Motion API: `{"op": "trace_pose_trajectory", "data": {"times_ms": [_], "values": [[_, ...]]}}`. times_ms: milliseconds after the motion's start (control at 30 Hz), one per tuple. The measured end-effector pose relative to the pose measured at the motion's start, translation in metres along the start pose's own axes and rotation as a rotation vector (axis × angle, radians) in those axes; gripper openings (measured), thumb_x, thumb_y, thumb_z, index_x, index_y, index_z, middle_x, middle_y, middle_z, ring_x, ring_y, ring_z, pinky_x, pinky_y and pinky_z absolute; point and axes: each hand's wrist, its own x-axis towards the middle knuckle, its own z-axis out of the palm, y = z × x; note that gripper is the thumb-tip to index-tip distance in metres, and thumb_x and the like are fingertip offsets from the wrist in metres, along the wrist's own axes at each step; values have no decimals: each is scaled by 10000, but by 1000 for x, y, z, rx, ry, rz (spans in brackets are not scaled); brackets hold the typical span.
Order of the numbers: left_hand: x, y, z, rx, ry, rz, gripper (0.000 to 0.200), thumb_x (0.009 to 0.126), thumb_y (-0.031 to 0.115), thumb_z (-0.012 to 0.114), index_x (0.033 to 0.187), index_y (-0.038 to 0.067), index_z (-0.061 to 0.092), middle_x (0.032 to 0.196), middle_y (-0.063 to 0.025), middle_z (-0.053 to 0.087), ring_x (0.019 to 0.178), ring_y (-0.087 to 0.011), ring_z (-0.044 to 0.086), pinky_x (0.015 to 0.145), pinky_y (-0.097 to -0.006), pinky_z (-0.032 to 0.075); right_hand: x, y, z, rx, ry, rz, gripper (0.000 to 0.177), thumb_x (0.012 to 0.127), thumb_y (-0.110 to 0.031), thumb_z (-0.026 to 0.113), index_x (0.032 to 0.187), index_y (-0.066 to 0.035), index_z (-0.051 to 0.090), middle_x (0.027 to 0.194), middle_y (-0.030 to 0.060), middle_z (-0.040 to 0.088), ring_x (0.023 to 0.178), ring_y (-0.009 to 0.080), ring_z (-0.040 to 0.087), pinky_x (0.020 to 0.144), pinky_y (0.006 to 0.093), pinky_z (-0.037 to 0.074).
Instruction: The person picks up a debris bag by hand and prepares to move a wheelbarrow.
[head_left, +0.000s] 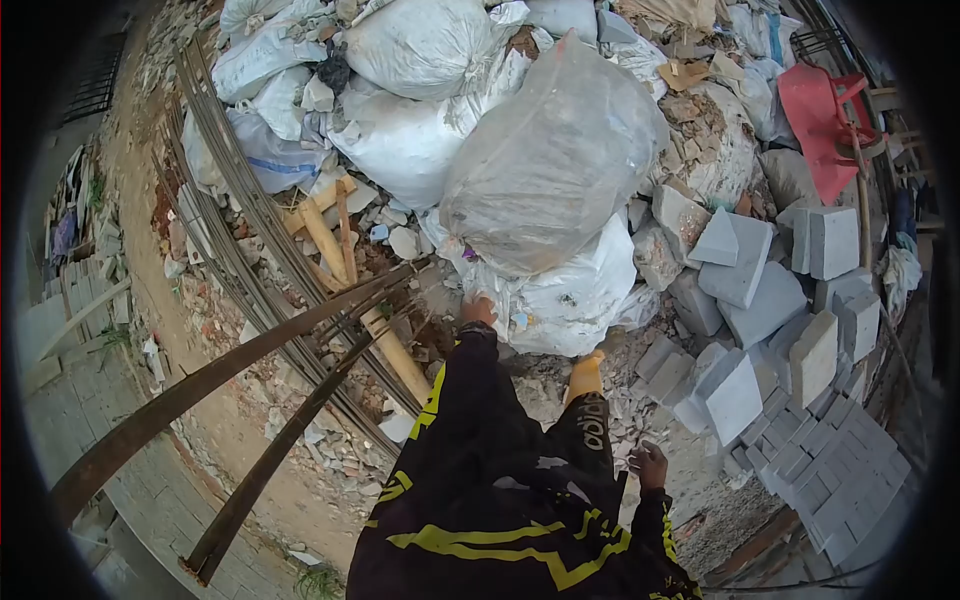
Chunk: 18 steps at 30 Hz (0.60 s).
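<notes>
My left hand [478,308] is at the lower left edge of a bulging white sack [570,300], its fingers closed against the plastic. A large, greyish see-through plastic bag [555,155], filled full, rests on top of that sack. Low beside my right leg hangs my right hand [650,465], its fingers loosely bent and apart, with nothing visible in it. A yellow boot [586,376] on my foot stands close to the front of the sack.
More filled white sacks [430,45] are piled behind. Long metal bars [250,250] and rusty beams [200,410] cross the left side near a wooden post [325,240]. Grey concrete blocks [730,395] and a red wheelbarrow tray [820,130] are at right. Rubble covers the ground.
</notes>
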Motion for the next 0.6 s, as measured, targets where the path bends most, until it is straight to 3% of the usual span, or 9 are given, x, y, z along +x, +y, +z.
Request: {"op": "trace_pose_trajectory", "data": {"times_ms": [33, 100, 167, 233, 300, 400, 467, 533, 600], "values": [[20, 4, 8, 84, 113, 158, 548, 738, 100, 566, 1245, 48, 363, 1133, -162, 511, 1057, -335, 493, 833, -363, 423, -3, -5, -2, 8, 21, 28, 313, 823, -132, 520, 1102, 10, 499, 823, 115, 605, 670, 168, 602, 556, 269, 494], [77, 5, 7, 579, 339, 622, 519, 733, 70, 544, 1222, 21, 380, 1137, -193, 502, 1046, -376, 484, 894, -378, 377, -3, -1, -3, 4, 52, 81, 325, 832, -133, 515, 1122, 8, 482, 826, 115, 603, 668, 170, 602, 551, 269, 494], [111, 29, 8, 627, 259, 827, 482, 732, 54, 538, 1194, 5, 408, 1141, -220, 490, 1053, -377, 474, 892, -381, 376, -3, 13, -7, -25, 71, 131, 333, 837, -132, 512, 1135, 10, 469, 831, 117, 602, 670, 171, 602, 550, 269, 495], [134, 49, 12, 763, 306, 665, 435, 755, 105, 530, 1167, -1, 440, 1132, -234, 494, 1081, -379, 453, 894, -394, 366, -3, 25, -1, -76, 61, 185, 335, 835, -121, 510, 1139, 13, 465, 831, 120, 603, 676, 173, 605, 548, 264, 495], [182, 43, 7, 935, 445, 658, 459, 815, 298, 470, 1159, -6, 453, 1097, -246, 508, 1076, -390, 450, 885, -413, 365, -5, 35, 9, -65, 40, 255, 401, 775, -149, 573, 1121, 29, 478, 837, 127, 603, 698, 186, 611, 591, 281, 500], [254, 26, -13, 714, 302, 327, 644, 834, 531, 322, 1159, -7, 462, 1093, -257, 507, 999, -412, 487, 854, -428, 376, -3, 42, 31, -104, -19, 265, 406, 770, -141, 575, 1117, 48, 481, 847, 127, 605, 728, 195, 604, 602, 290, 494], [335, -17, -47, 770, 270, 475, 643, 811, 557, 355, 1080, -3, 522, 1017, -211, 546, 935, -370, 506, 795, -418, 398, 2, 39, 40, -216, -67, 226, 405, 774, -142, 570, 1115, 56, 481, 852, 134, 606, 737, 193, 602, 604, 293, 496], [217, 59, 19, 204, 310, -25, 770, 782, 672, 281, 1043, -2, 548, 931, -155, 581, 850, -319, 536, 664, -409, 440, 7, 17, 56, -285, -111, 165, 377, 803, -136, 539, 1117, 65, 477, 866, 147, 608, 755, 184, 600, 644, 294, 502], [265, 33, 5, 359, 351, -31, 897, 729, 748, 242, 989, -51, 556, 884, -230, 580, 824, -347, 555, 672, -431, 419, 14, 4, 65, -176, -116, 145, 357, 824, -133, 518, 1120, 62, 475, 880, 148, 608, 775, 182, 600, 675, 291, 501]]}}
